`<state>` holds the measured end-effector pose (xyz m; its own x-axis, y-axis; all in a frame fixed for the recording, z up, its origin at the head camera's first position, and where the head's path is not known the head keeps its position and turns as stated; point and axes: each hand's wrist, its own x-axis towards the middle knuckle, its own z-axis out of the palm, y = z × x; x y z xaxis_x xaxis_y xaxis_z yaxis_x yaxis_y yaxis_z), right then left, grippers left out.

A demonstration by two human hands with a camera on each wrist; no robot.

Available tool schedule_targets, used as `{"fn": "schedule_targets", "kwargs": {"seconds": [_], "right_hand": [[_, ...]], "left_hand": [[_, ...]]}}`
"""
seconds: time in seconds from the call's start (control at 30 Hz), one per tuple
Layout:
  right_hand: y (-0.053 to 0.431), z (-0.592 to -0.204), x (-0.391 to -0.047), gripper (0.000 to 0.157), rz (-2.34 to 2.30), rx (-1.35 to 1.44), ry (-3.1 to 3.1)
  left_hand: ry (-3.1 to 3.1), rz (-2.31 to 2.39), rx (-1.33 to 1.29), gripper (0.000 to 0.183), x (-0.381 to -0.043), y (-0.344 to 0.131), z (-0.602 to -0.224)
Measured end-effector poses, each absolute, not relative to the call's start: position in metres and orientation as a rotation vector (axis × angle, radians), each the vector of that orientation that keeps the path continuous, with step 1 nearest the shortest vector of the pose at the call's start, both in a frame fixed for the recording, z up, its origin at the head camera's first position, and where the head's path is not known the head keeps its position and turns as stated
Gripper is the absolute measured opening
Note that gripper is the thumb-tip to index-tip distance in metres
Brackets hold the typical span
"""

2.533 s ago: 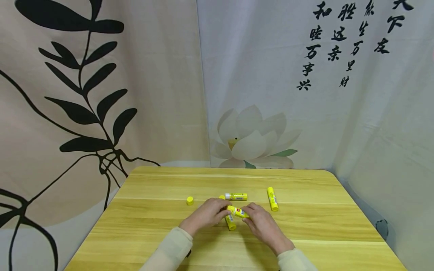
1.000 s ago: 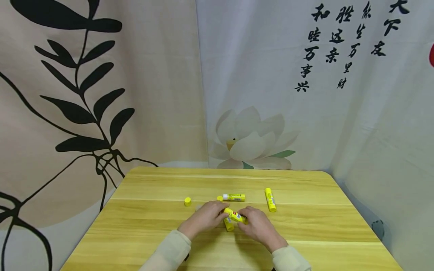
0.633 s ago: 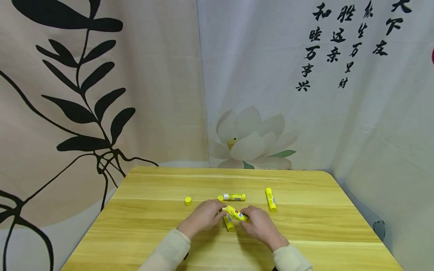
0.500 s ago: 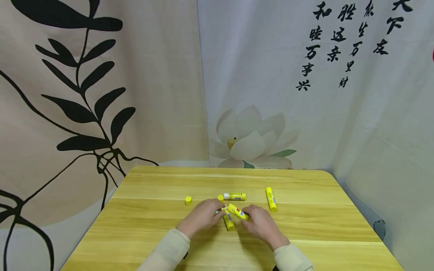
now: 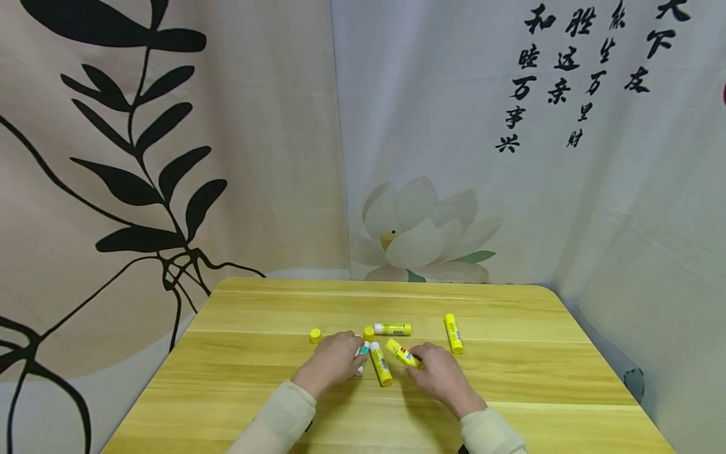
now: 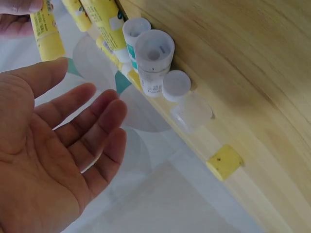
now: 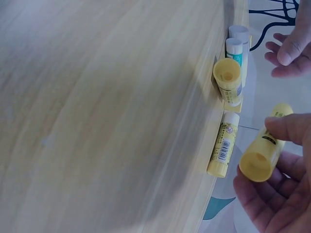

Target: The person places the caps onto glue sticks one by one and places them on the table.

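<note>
My right hand (image 5: 442, 375) grips a yellow glue stick (image 5: 401, 353) above the table, its far end covered in yellow; the right wrist view shows thumb and fingers round it. My left hand (image 5: 334, 359) is apart from that stick, its fingers relaxed with nothing held in the left wrist view. Beside the left hand stand or lie a white-and-green glue stick (image 5: 363, 352) and a larger white glue stick (image 6: 154, 60), partly hidden in the head view. Between the hands lies a yellow glue stick (image 5: 381, 366) with its white end bare.
Behind lie another yellow glue stick (image 5: 394, 329) with a white end and a yellow cap (image 5: 369, 334). A yellow glue stick (image 5: 454, 334) lies to the right. Another yellow cap (image 5: 315, 336) sits left, near a white cap (image 6: 176, 86) and a translucent piece (image 6: 192, 114).
My left hand has let go of the yellow glue stick's far end and moved left. My right hand keeps the stick, now slightly further right. The white-and-green glue stick has come into view.
</note>
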<state>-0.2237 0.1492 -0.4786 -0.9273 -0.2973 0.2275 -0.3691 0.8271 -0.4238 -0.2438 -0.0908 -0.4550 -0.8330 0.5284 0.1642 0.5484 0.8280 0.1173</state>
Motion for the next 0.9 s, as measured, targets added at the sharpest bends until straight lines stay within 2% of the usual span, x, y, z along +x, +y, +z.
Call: {"fn": "schedule_targets", "kwargs": {"seconds": [0.43, 0.9], "right_hand": [[0.157, -0.478, -0.225, 0.02, 0.677, 0.392, -2.901], [0.171, -0.482, -0.231, 0.023, 0.701, 0.266, -2.86]], "left_hand": [[-3.04, -0.107, -0.694, 0.024, -0.241, -0.097, -0.448], [-3.058, -0.071, -0.663, 0.024, -0.242, -0.101, -0.452]]}}
